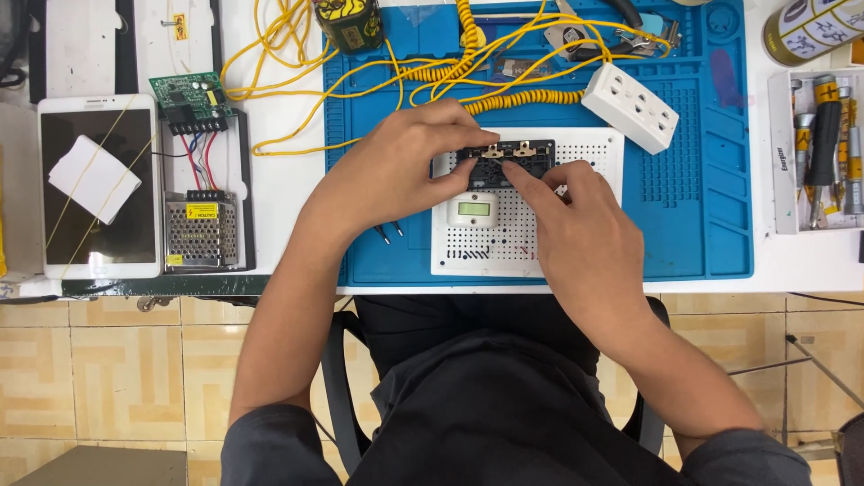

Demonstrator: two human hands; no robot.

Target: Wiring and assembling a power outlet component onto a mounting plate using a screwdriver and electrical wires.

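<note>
My left hand [396, 166] and my right hand [576, 220] meet over a white perforated board [490, 247] on a blue work mat [702, 180]. Between the fingers of both hands is a small black socket insert with brass contacts [517, 155], held on the board's far edge. My left thumb and fingers pinch its left end; my right index finger presses on its front side. Just below it lies a small white module with a pale green window [473, 210].
A white socket block [630, 106] and tangled yellow wires [450, 76] lie at the back of the mat. Left of the mat sit a green circuit board [189, 97], a metal power supply [202, 232] and a white tablet [99, 184]. A tray of screwdrivers [823, 153] stands at right.
</note>
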